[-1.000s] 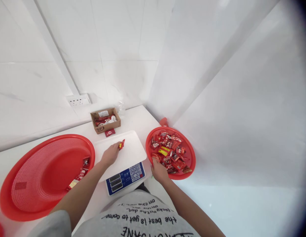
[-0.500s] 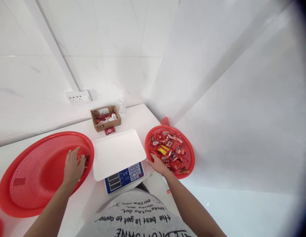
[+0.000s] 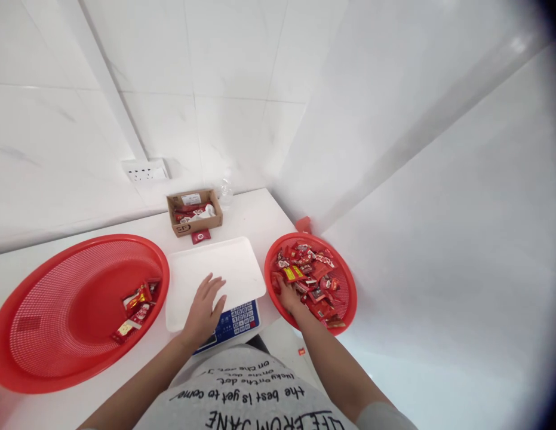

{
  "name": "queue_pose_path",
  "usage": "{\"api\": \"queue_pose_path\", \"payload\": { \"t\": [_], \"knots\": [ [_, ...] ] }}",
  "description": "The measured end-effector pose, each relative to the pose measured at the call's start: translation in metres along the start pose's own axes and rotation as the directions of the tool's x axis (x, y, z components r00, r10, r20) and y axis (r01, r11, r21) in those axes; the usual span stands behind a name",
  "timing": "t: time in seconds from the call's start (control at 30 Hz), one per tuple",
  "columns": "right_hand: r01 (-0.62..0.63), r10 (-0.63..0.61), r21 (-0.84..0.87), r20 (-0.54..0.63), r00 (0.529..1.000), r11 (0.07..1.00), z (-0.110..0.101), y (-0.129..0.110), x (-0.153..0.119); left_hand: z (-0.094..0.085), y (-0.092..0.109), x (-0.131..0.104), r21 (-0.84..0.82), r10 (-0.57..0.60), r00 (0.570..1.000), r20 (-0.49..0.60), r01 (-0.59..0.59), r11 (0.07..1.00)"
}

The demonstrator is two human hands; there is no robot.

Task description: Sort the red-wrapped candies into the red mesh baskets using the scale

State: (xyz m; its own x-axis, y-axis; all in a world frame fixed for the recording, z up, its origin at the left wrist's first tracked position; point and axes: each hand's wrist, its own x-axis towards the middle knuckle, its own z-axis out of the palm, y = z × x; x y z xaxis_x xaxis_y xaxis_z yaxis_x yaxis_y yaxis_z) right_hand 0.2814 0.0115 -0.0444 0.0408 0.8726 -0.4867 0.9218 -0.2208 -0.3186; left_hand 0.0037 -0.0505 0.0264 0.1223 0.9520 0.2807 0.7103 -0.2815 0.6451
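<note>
My left hand (image 3: 205, 312), open with its fingers spread, is over the near part of the white weighing tray (image 3: 233, 263) and holds nothing. Under the tray, the blue keypad of the scale (image 3: 242, 319) shows, partly covered by my hand. My right hand (image 3: 287, 295) reaches into the round red basket (image 3: 349, 280) on the right, its fingers closed around a red snack packet (image 3: 276, 279); the fingertips are partly hidden. Several red packets (image 3: 320, 292) lie in that basket. On the left, a larger red basket (image 3: 40, 370) has several wrapped snacks (image 3: 137, 307) at its right side.
Behind the tray stands a small cardboard box (image 3: 194, 224) with red packets in it. A single red packet (image 3: 200, 236) lies in front of the box, and clear plastic (image 3: 226, 190) is beside it. A wall socket (image 3: 146, 171) is above the table; walls stand behind and at right.
My left hand has left the left basket and moved right, over the tray; the snacks there are now uncovered. My right hand has moved from the right basket's rim in among the packets.
</note>
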Motion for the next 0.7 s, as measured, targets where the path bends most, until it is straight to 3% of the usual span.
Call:
{"api": "queue_pose_path", "payload": {
  "t": [0.1, 0.27, 0.43, 0.57, 0.7],
  "knots": [
    [-0.078, 0.074, -0.101, -0.042, 0.996, 0.992, 0.001, -0.006, 0.007, 0.005, -0.001, -0.006, -0.010, -0.002, 0.999, 0.040, 0.002, 1.000],
    [0.012, -0.025, -0.137, -0.097, 0.995, 0.991, 0.002, -0.006, 0.016, 0.005, -0.012, -0.009, 0.013, -0.048, 0.998, 0.032, 0.047, 0.999],
    [0.121, -0.080, 0.165, -0.237, 0.968, 0.979, -0.002, -0.001, 0.017, 0.006, -0.011, -0.002, 0.006, -0.062, 0.997, 0.051, 0.062, 0.998],
    [0.096, -0.021, 0.256, -0.281, 0.959, 0.962, -0.007, 0.001, 0.004, 0.010, -0.006, -0.001, -0.044, -0.071, 0.993, 0.090, 0.075, 0.996],
    [0.113, 0.080, 0.439, -0.397, 0.914, 0.891, -0.014, -0.001, -0.022, 0.011, 0.002, -0.004, -0.149, -0.099, 0.983, 0.157, 0.123, 0.981]
  ]
}}
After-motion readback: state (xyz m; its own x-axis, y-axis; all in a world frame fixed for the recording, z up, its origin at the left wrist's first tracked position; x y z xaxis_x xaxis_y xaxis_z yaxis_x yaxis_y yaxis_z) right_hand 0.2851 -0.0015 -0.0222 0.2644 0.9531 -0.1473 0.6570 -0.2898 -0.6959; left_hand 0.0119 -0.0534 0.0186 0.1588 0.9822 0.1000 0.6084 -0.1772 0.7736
